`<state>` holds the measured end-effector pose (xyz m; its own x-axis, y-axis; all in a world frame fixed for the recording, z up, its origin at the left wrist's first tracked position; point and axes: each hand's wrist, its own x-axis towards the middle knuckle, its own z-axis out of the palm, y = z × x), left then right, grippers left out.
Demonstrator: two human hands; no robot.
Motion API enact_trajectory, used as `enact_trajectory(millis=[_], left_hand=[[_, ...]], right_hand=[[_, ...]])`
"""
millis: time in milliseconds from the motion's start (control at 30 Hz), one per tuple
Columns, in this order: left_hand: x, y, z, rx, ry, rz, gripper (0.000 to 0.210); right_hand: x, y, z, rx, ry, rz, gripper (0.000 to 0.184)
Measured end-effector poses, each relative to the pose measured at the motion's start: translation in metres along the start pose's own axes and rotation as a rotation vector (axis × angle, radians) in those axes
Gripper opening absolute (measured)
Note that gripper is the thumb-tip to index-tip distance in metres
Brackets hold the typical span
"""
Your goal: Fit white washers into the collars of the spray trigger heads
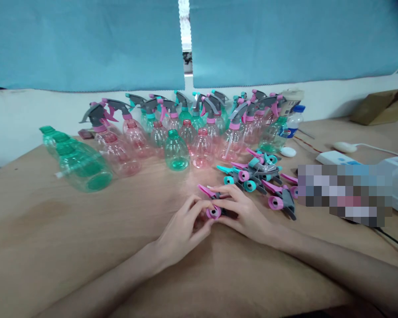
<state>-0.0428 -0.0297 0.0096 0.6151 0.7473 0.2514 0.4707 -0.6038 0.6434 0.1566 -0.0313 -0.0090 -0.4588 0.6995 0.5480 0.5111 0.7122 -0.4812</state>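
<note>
Both hands hold one pink and grey trigger spray head [213, 213] just above the table, its round pink collar facing me. The fingers of my left hand [187, 223] pinch the collar from the left. Around the grey body, on the right, close the fingers of my right hand [243, 210], which hide much of it. Its pink trigger [205, 191] sticks out at the upper left. Beyond my right hand lies a pile of loose spray heads [252, 172] in pink, turquoise and grey. Another pink spray head [276, 202] rests nearer, right of my fingers.
Several pink and green bottles stand along the back, many with spray heads; an open green bottle [177, 152] is in front. Green bottles [82, 163] lean at the left. A white cap [288, 152], power strip [338, 159] and cardboard box [381, 107] are on the right.
</note>
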Motion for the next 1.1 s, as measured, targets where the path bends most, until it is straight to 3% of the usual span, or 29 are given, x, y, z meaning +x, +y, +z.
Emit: enact_trajectory(millis=[367,633,1100], left_hand=[[-0.0008,-0.0002,0.0008,0.043,-0.04,0.008,0.006],[-0.0021,-0.0026,0.0043,0.09,-0.075,0.028,0.006],[-0.0023,-0.0029,0.0011,0.029,0.029,-0.003,0.01]], right_hand=[[-0.0036,0.0002,0.001,-0.031,0.015,-0.114,0.024],[-0.0022,0.0025,-0.0009,0.032,0.016,0.039,0.029],[-0.0006,0.0014,-0.0019,0.05,0.033,0.048,0.028]])
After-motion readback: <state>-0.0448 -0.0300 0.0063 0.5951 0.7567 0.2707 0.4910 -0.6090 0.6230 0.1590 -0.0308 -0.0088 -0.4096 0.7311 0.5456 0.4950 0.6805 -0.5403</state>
